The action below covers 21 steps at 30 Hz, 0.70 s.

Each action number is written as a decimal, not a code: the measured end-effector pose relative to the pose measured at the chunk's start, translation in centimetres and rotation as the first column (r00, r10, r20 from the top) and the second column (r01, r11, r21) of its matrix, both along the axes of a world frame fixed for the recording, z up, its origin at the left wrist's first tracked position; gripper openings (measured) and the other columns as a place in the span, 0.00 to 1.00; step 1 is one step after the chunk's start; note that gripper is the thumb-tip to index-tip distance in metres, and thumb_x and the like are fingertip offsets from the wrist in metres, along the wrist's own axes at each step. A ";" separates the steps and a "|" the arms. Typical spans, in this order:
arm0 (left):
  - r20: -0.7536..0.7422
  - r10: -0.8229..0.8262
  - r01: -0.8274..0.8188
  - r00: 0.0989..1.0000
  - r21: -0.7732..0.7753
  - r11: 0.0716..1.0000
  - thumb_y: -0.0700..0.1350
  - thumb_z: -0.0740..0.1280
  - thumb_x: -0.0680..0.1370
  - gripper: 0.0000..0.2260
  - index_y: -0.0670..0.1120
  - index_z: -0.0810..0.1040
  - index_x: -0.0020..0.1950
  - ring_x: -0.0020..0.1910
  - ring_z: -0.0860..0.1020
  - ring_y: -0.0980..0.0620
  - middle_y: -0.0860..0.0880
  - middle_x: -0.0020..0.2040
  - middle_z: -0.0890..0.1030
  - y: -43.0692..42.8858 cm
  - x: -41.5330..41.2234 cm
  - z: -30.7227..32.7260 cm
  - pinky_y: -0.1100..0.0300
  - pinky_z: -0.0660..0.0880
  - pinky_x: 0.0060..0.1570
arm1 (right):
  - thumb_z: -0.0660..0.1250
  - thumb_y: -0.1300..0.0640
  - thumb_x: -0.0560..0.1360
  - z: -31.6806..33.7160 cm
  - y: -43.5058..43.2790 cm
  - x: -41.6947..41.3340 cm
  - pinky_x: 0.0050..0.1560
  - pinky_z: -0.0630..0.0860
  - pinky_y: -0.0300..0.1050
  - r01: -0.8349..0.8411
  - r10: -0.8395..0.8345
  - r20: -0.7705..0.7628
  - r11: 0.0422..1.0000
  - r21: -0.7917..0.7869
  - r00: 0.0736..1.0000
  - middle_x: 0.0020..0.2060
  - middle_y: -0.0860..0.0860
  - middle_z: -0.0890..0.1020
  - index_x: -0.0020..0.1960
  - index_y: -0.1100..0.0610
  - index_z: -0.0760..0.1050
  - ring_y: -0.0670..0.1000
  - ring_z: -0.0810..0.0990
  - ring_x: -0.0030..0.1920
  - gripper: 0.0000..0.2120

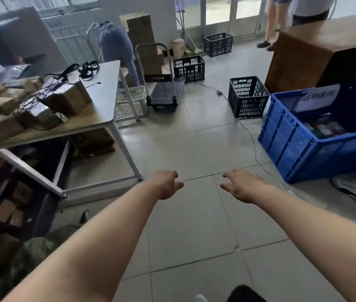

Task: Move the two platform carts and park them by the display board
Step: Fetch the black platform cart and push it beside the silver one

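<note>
I am holding both bare arms stretched out ahead of me over the grey tiled floor (194, 225). My left hand (167, 185) is hanging loosely curled, its fingers (178, 185) bent inward and gripping nothing. My right hand (243, 185) is lying palm down with its fingers (227, 186) spread partly open, touching nothing. The two hands are pointing toward each other, apart, with bare floor showing between them.

I am seeing one dark flat platform cart with a silver tube handle (166, 92) standing well ahead of my hands, beyond the far corner of the grey tabletop (105, 92) strewn with small cardboard boxes and black cables. A white lattice basket (129, 103) is sitting just beside the cart. Black plastic crates (248, 97) are standing on the floor to its right, and a large blue plastic crate (303, 147) is nearer me on the right.
</note>
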<state>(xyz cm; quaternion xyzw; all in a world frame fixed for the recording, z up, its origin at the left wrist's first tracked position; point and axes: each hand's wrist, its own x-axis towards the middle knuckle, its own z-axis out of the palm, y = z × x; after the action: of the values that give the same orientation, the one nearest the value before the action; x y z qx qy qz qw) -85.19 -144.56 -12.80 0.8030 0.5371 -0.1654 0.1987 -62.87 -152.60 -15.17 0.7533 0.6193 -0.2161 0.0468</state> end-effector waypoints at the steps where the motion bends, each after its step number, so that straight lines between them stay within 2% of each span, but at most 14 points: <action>1: -0.009 0.005 -0.005 1.000 0.015 1.000 0.58 0.58 0.80 0.24 0.48 0.65 0.73 0.71 0.66 0.44 0.45 0.72 0.70 2.1 -0.4 0.2 0.51 0.66 0.66 | 0.54 0.41 0.78 0.0 1.8 0.0 0.63 0.65 0.52 -0.009 0.008 0.009 1.000 0.004 1.000 0.71 0.49 0.67 0.71 0.49 0.64 0.54 0.67 0.69 0.24; 5: -0.013 0.042 -0.042 0.999 0.033 0.999 0.58 0.57 0.80 0.24 0.48 0.66 0.73 0.71 0.66 0.43 0.45 0.72 0.70 10.2 -1.3 0.1 0.49 0.67 0.67 | 0.54 0.40 0.78 -0.1 9.6 0.3 0.63 0.66 0.52 -0.039 0.038 0.024 0.999 0.027 0.999 0.70 0.50 0.68 0.71 0.49 0.64 0.55 0.68 0.69 0.24; 12: 0.092 0.106 -0.109 0.990 0.021 0.994 0.58 0.58 0.80 0.23 0.47 0.68 0.72 0.69 0.69 0.44 0.45 0.71 0.71 25.5 0.9 -1.0 0.52 0.66 0.66 | 0.54 0.40 0.78 -1.2 26.5 1.9 0.64 0.65 0.53 -0.095 0.095 0.006 0.992 0.083 0.995 0.71 0.50 0.68 0.71 0.49 0.64 0.55 0.67 0.69 0.25; 21: 0.186 0.194 -0.210 0.963 0.071 0.975 0.57 0.59 0.80 0.21 0.49 0.69 0.70 0.68 0.70 0.45 0.46 0.70 0.72 45.6 3.7 3.3 0.52 0.67 0.64 | 0.54 0.40 0.78 2.4 48.8 3.7 0.61 0.67 0.52 -0.085 0.099 -0.112 0.988 0.125 0.989 0.69 0.48 0.69 0.70 0.47 0.65 0.52 0.68 0.69 0.23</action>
<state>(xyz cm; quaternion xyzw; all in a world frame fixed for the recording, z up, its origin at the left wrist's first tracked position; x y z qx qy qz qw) -81.50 -98.96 -9.51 0.7637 0.6030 -0.0478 0.2253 -59.21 -103.79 -12.73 0.7112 0.6671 -0.2202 -0.0252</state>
